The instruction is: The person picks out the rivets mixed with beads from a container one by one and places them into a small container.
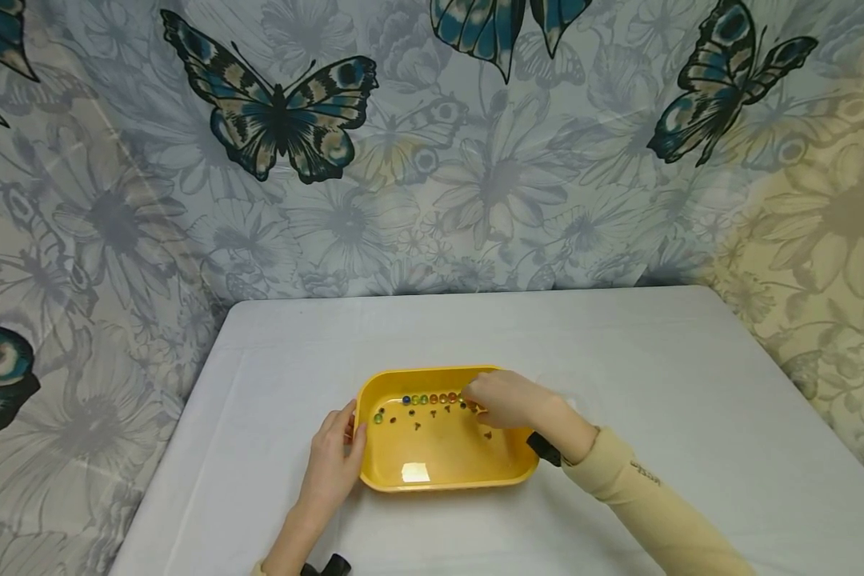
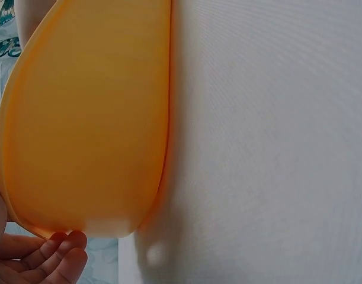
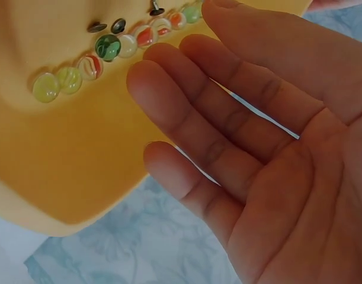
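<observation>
A yellow plastic tray [image 1: 432, 485] sits mid-table. Along its far wall runs a row of several glass marbles [image 1: 432, 398], with several thumbtacks [image 1: 417, 426] scattered on the floor in front of them. My left hand [image 1: 334, 460] grips the tray's left rim, thumb on the edge, and its fingers [image 2: 50, 260] curl under the tray's outer wall [image 2: 86, 118]. My right hand [image 1: 507, 400] hovers over the tray's far right corner. Its palm [image 3: 258, 148] is open, fingers straight and holding nothing, fingertips just beside the marbles [image 3: 109, 47] and tacks [image 3: 118, 25].
The tray stands on a white table [image 1: 655, 376] whose bare top [image 2: 275, 148] spreads on every side. A butterfly-and-flower cloth [image 1: 432, 160] hangs behind and beside the table. Black wrist mounts [image 1: 545, 448] show at both wrists.
</observation>
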A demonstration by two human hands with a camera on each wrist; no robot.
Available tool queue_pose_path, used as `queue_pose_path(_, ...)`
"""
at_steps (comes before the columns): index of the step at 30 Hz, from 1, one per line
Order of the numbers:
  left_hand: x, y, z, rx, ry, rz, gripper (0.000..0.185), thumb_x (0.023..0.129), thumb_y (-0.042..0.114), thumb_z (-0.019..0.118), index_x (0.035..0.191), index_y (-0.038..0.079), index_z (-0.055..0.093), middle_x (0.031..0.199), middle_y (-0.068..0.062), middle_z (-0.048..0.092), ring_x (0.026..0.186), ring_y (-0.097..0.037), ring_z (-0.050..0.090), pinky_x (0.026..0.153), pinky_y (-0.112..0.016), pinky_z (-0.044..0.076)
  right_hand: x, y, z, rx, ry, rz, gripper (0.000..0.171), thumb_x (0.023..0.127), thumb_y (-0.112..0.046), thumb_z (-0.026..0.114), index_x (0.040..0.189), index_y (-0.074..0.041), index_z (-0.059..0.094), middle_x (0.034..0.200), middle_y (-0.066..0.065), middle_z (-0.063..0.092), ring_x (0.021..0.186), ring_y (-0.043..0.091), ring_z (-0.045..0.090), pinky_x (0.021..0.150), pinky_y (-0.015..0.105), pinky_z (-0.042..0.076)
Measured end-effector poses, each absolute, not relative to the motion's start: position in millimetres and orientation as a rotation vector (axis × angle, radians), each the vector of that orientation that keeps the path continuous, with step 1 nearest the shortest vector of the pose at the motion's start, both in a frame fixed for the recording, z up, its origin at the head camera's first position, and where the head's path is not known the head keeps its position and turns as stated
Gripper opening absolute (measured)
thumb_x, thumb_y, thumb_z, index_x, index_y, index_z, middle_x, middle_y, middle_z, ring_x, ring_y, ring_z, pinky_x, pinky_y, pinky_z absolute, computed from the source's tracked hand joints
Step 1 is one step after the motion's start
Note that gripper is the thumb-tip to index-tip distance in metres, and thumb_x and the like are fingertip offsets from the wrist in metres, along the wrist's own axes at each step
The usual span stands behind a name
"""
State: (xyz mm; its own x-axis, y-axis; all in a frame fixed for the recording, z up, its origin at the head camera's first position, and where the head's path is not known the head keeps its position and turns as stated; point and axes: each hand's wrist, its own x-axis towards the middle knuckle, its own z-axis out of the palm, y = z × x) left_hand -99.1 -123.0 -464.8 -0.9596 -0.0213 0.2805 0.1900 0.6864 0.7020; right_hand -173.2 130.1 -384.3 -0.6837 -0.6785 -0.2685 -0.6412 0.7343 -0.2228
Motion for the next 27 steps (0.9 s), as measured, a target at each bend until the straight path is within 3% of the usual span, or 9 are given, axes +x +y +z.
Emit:
queue_pose_path(10,-99.7,-122.7,-466.1,-0.136,-2.627,-1.149,0.04,0.088,0.005,0.061,0.124,-0.01,0.052,0.084,-0.004,0.052,0.074,-0.012,0.051,0.064,-0.025,0.05,-170.1,128.1,-386.5,-0.967,2.618,-0.083,0.008,0.082,-0.005,0.068,0.08,-0.007,0.06,0.075,-0.001,0.052,0.068,0.015,0.044,0.065,0.028,0.043)
queue_pose_path(27,-99.2,-122.0,-463.3,-0.115,-2.653,-1.14,0.041,0.088,0.006,0.061,0.125,-0.009,0.051,0.084,-0.004,0.051,0.074,-0.012,0.048,0.063,-0.025,0.049,-170.0,116.3,-391.4,-0.799,2.563,-0.039,0.012,0.085,0.0,0.062,0.075,-0.005,0.059,0.068,-0.001,0.044,0.063,0.013,0.039,0.057,0.025,0.035)
